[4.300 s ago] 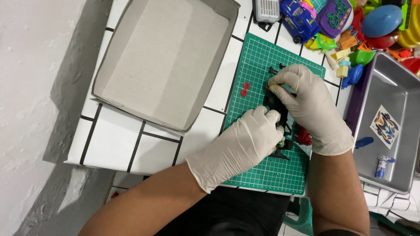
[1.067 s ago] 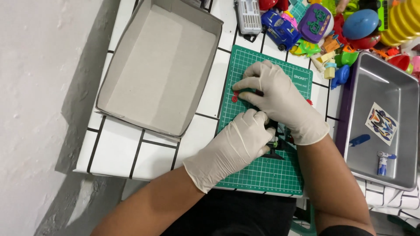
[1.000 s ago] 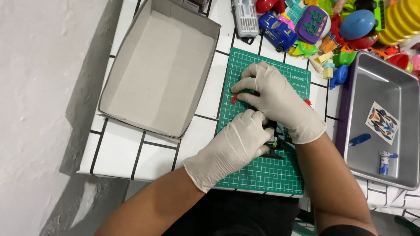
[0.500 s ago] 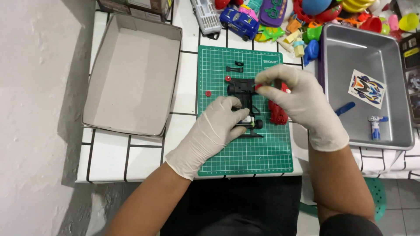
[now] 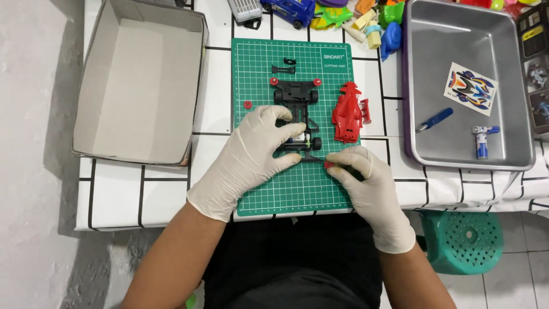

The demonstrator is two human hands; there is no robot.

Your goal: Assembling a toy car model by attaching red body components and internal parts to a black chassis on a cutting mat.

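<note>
Table: we worked at a white tiled table with black grid lines [image 5: 166, 189], which bore everything.
Box: an open grey cardboard box [image 5: 140, 86] lay at the far left, well apart from our hands.
Tray: a grey metal tray [image 5: 514, 86] stood at the right; in it lay a printed sticker sheet [image 5: 470, 88], a blue-handled screwdriver [image 5: 434, 119] and a small blue and silver battery [image 5: 483, 140].
Mat: a green gridded cutting mat [image 5: 297, 183] lay in the middle, seemingly as a work surface that kept small parts together.
Left hand: our white-gloved left hand [image 5: 254, 150] lay closed over the near end of the black toy car chassis [image 5: 297, 109], we judged to steady it on the mat.
Right hand: our gloved right hand [image 5: 363, 177] pinched a small red part [image 5: 329, 165] between fingertips just beside the chassis's near right corner.
Body shell: the red plastic car body [image 5: 347, 113] lay right of the chassis, close but apart.
Small parts: a red roller [image 5: 247, 105] lay left of the chassis and black clips [image 5: 286, 66] lay beyond it.
Toys: coloured plastic toys [image 5: 377, 23] crowded the far edge; nothing blocked our hands.
</note>
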